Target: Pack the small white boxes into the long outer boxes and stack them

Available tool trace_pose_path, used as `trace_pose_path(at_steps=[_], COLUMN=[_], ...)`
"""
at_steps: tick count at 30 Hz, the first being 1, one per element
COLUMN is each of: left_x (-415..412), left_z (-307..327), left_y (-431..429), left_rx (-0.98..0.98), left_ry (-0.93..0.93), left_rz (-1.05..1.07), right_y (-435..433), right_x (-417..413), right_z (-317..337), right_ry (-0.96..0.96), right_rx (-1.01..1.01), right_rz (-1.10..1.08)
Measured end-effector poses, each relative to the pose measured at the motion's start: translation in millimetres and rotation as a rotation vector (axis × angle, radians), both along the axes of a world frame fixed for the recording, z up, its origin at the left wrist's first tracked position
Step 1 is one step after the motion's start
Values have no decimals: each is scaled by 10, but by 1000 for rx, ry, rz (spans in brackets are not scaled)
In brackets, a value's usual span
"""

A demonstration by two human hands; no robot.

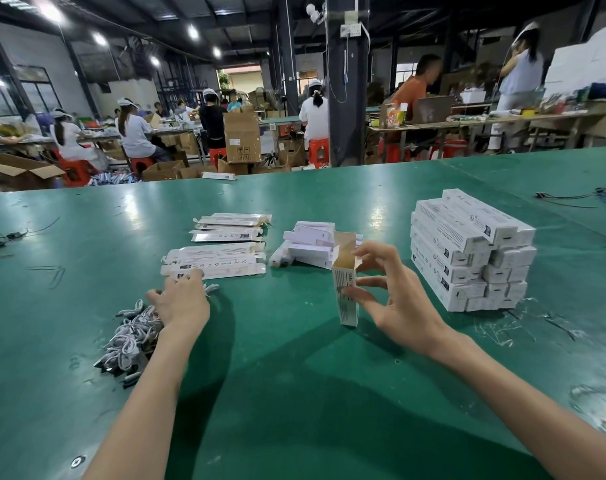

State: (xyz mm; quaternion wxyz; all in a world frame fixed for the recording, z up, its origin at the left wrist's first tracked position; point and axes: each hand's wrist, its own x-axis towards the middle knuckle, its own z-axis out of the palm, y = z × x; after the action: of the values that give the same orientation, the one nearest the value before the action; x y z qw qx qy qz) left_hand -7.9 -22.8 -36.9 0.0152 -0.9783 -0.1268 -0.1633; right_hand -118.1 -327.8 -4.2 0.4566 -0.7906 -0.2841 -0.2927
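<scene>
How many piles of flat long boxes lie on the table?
2. The far pile lies left of the small white boxes; the near pile lies just beyond the left hand. A single box lies at the far edge.

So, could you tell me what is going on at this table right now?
A person is packing boxes at a green table. The right hand holds a long outer box upright on it, top flap open. The left hand rests on a pile of white cords; its grip is hidden. Small white boxes lie behind, and finished boxes are stacked at the right.
</scene>
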Motion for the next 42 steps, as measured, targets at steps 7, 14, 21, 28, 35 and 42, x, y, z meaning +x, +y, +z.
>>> trace_pose_path(at_steps=[7,14,21,28,35,42], left_x=[30,-244,-636,-851,-901,-963], left_z=[-21,275,398,554,531,579], left_y=[-84,-597,-1041,-1160,-1253,-1308], left_rx=[-48,-1065,-1559,-1677,-1488,-1595], left_ry=[-73,-227,76,164,228,196], left_rz=[-140,-626,-898,-1004,-1061,-995], right_y=[-20,-59,-160,-215,-221,-198], right_x=[7,39,99,140,156,149], right_z=[-5,-15,-22,-43,-44,-51], right_ry=[-7,-22,-43,-93,-178,-244], right_rx=[-5,-19,-25,-91,-216,-297], right_rz=[-12,-37,-77,-132,-225,-257])
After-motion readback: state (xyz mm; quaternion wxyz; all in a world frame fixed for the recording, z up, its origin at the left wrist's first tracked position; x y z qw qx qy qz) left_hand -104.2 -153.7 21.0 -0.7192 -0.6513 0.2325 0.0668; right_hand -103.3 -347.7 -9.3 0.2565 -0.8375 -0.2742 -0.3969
